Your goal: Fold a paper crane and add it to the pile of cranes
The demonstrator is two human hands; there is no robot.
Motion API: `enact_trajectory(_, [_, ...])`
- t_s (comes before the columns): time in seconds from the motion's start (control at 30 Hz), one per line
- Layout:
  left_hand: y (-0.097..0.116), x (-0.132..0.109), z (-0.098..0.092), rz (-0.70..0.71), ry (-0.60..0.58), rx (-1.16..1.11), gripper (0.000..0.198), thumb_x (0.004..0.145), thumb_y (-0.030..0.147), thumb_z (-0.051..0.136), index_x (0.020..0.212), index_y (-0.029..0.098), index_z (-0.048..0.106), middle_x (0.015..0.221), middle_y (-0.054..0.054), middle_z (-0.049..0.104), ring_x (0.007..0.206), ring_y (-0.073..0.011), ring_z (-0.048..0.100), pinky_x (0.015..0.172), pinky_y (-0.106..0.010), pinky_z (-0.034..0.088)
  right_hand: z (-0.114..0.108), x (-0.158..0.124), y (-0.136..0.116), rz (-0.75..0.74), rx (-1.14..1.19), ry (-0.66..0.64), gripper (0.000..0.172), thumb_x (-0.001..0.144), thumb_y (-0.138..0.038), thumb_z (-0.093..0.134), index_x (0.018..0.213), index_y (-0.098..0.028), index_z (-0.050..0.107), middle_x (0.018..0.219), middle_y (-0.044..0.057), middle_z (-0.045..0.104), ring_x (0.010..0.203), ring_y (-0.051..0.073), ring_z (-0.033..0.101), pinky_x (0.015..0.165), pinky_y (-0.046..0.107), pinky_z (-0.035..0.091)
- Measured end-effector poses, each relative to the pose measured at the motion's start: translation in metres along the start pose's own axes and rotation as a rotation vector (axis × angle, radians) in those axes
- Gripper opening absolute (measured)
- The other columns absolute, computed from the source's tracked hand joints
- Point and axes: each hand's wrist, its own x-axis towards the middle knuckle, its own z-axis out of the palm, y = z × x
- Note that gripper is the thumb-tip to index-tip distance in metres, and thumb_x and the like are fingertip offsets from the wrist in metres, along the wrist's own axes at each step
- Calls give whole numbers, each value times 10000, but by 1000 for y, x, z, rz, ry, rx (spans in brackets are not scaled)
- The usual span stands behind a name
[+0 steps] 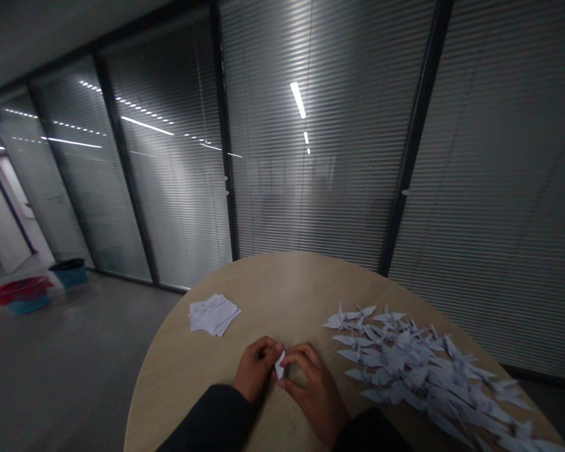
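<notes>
Over a round wooden tabletop (pixel 282 282), the left hand (pixel 255 369) pinches a small folded piece of white paper (pixel 279 365) between thumb and fingers, and the right hand (pixel 313 395) closes in narrowly, its fingertips at the paper's edge – the paper sits between both hands. Just right of them lies a heap of folded paper cranes (pixel 405 370); ahead and left, a loose stack of printed paper sheets (pixel 214 314).

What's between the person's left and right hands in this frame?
A small folded piece of white paper sits between the left hand and the right hand, pinched by both, as the head view shows.
</notes>
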Motion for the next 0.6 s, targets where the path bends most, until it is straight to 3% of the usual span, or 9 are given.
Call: enact_trajectory(0.6, [3,1,-2,1,-4,26,623,524,710,636,665,117,509,513,17,478,434,-80,420,455,-222,326,-1,-1,-1,-41,27,11,99,790,-190,553,879,-200,596,982,43,529,958,167,525,872,292,417])
